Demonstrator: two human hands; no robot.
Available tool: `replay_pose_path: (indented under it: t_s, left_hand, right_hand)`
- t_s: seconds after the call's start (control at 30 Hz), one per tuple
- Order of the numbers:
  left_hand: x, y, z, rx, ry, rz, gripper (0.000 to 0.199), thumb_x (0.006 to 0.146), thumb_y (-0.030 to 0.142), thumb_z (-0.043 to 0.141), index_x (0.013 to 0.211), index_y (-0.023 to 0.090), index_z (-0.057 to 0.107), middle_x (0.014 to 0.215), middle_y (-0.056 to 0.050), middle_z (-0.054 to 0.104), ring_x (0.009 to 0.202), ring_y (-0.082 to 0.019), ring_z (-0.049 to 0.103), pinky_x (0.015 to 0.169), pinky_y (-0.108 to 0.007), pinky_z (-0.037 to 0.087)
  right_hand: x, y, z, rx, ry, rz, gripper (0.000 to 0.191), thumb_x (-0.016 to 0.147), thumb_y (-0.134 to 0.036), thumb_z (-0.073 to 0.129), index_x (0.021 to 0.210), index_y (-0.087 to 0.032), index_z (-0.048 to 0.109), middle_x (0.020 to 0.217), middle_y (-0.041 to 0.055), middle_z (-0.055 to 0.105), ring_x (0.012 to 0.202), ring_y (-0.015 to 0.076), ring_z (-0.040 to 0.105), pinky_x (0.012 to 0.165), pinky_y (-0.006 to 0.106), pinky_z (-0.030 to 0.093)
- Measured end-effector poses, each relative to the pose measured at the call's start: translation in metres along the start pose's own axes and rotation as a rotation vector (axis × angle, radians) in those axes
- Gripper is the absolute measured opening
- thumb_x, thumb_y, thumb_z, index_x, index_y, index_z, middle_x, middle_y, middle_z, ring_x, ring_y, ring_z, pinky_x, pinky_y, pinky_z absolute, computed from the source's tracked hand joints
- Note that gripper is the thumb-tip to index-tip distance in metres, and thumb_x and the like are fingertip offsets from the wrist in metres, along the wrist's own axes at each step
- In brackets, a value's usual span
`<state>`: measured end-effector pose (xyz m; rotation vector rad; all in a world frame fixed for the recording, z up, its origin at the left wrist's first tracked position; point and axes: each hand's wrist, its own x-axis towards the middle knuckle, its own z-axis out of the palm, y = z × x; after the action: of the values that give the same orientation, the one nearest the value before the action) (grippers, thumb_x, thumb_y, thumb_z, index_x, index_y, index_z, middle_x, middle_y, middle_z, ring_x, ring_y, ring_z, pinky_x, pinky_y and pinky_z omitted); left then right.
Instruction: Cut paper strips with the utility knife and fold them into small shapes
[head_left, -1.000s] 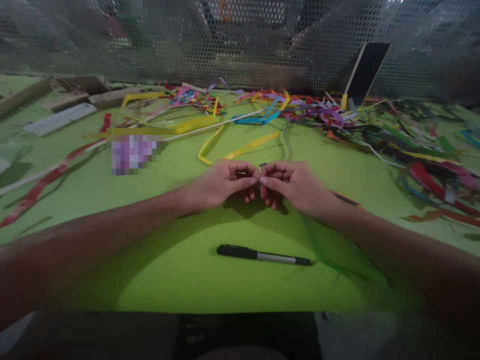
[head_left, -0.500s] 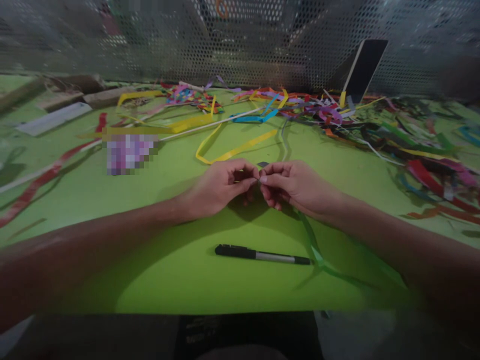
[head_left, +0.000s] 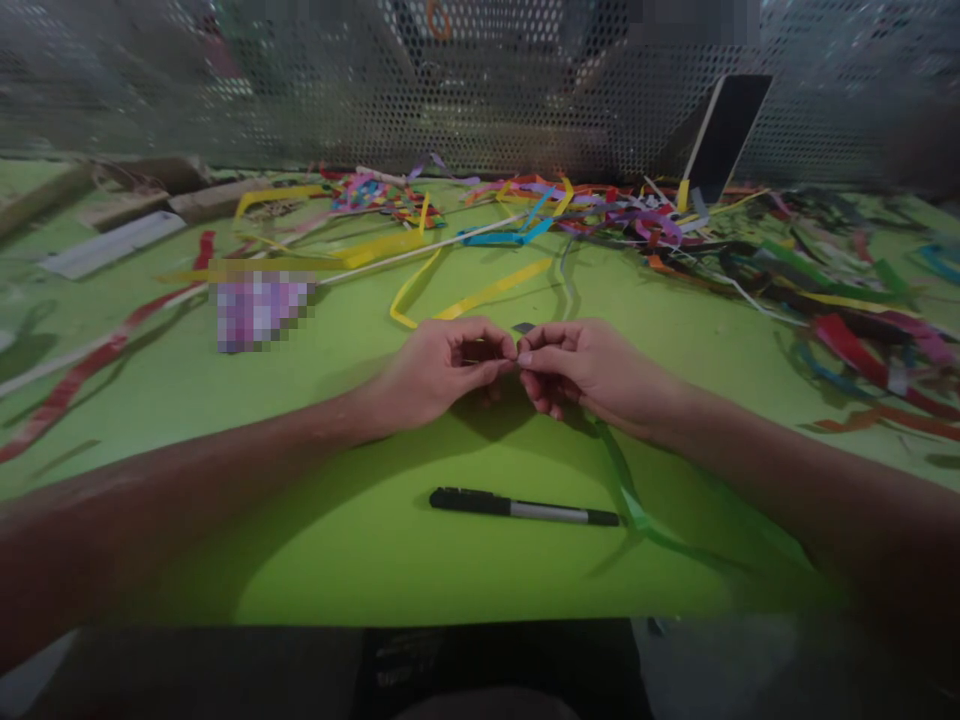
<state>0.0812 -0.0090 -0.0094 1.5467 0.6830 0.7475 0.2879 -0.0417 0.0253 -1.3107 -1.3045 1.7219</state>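
Note:
My left hand [head_left: 442, 370] and my right hand [head_left: 592, 370] meet at the fingertips above the green table [head_left: 315, 560]. Each is closed in a pinch, and whatever lies between the fingertips is too small to make out. A small dark piece [head_left: 523, 327] shows just behind the fingertips. From under my right hand a green ribbon strip [head_left: 634, 508] runs down over the table; its upper end is hidden. Nearer the front edge lies a black and silver pen [head_left: 525, 507].
Coloured strips [head_left: 645, 222] lie tangled along the back and right. A phone [head_left: 727, 135] leans against a perforated metal panel [head_left: 480, 100]. Yellow strips [head_left: 495, 287] lie beyond my hands. Wooden pieces [head_left: 187, 195], a white bar [head_left: 116, 243] and a red strip [head_left: 82, 380] are at left.
The fingers of my left hand have shifted very slightly in the pinch. The view has moved a little; otherwise things lie as before.

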Motion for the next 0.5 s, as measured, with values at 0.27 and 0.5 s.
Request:
replay_pose_path:
  t_s: [0.27,0.5]
  left_hand:
    - [-0.002,-0.001,-0.002,0.095,0.031,0.089,0.011,0.092,0.018,0.079,0.096,0.016,0.070,0.075,0.000,0.073,0.060,-0.011,0.069,0.059,-0.021,0.059]
    - [-0.004,-0.001,-0.001,0.216,0.060,0.224,0.003,0.092,0.015,0.075,0.095,0.016,0.073,0.083,0.000,0.072,0.059,-0.007,0.066,0.057,-0.018,0.054]
  right_hand:
    - [-0.003,-0.005,-0.002,-0.011,-0.053,0.043,0.021,0.095,-0.005,0.058,0.079,-0.017,0.065,0.064,0.0020,0.066,0.048,0.0097,0.054,0.048,0.021,0.043]
    - [0.000,-0.002,-0.010,-0.042,-0.174,0.003,0.010,0.090,-0.014,0.063,0.082,-0.018,0.066,0.061,-0.0007,0.063,0.048,0.0093,0.052,0.043,0.018,0.039]
